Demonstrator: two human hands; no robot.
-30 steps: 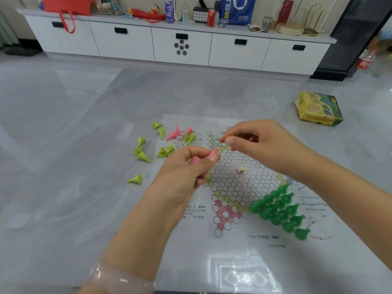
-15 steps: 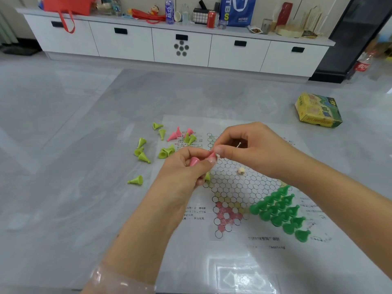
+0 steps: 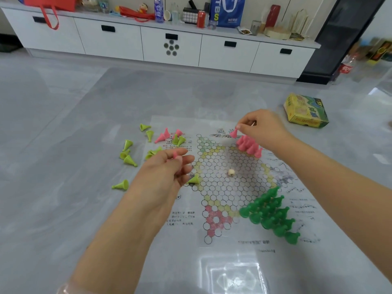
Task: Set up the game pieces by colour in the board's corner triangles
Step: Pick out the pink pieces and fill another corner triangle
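Grey, glossy stone-look tabletop (image 3: 63,145) fills most of the view, with a thin printed game board (image 3: 229,187) of white hexagonal cells lying flat on it. Beyond it a long white cabinet (image 3: 169,43) with dark handles runs along the far wall, its top crowded with a blue bag (image 3: 228,11), a red can (image 3: 201,19) and a bottle (image 3: 158,9); a yellow-green box (image 3: 305,111) lies on the tabletop past the board's far right corner. Dark green pieces (image 3: 271,215) stand packed in the near right triangle, and a cluster of pink pieces (image 3: 248,146) stands in the far right triangle. Lime-green cones (image 3: 127,153) lie tipped over and scattered off the board's left edge, mixed with a few loose pink cones (image 3: 162,136) — one more lime cone rests just under the left hand. A small pale die (image 3: 231,172) sits near the board's middle. The right hand (image 3: 261,132) reaches over the far right triangle, thumb and forefinger pinching a single pink piece (image 3: 234,133) by its tip just above and beside the pink cluster. The left hand (image 3: 165,172) hovers over the board's left edge with fingers loosely curled, holding a pink cone (image 3: 175,155) between thumb and fingers.
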